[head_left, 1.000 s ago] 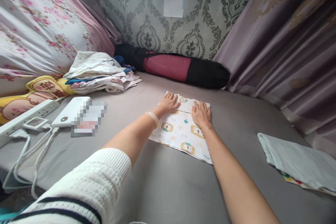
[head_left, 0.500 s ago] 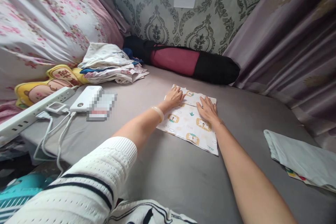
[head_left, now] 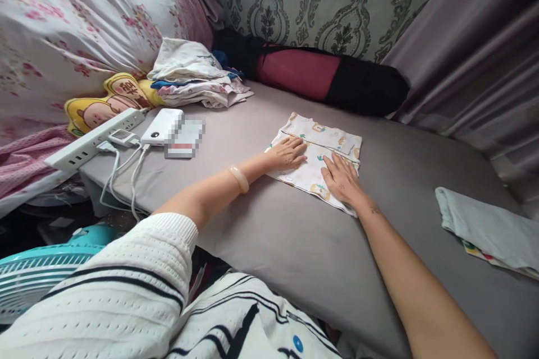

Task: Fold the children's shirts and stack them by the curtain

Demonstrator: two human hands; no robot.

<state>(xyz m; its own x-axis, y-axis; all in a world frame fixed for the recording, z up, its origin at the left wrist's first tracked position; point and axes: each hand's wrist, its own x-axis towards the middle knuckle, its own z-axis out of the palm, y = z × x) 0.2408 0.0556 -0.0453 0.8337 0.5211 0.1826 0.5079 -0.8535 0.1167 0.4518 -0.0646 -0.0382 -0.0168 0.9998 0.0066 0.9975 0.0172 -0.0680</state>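
Observation:
A white garment printed with lions (head_left: 307,174) lies folded on the grey sheet (head_left: 269,241), its far part turned over into a strip. My left hand (head_left: 288,153) rests flat on its left side, fingers stretched toward the middle. On the right half, my right hand (head_left: 342,176) presses down with fingers spread. Both palms touch the cloth and neither grips it. The exact kind of garment cannot be made out.
A stack of folded clothes (head_left: 197,76) stands at the back left, beside a long black and red bag (head_left: 298,73). Nearer are a yellow cushion (head_left: 90,115), a power strip (head_left: 96,140) and a white power bank (head_left: 162,126). Folded pale clothes (head_left: 492,230) lie right; a turquoise fan (head_left: 54,269) stands lower left.
Both hands have slid back toward me over the cloth, off the folded strip, and the left fingers now lie flatter. The view has tilted down and turned slightly left.

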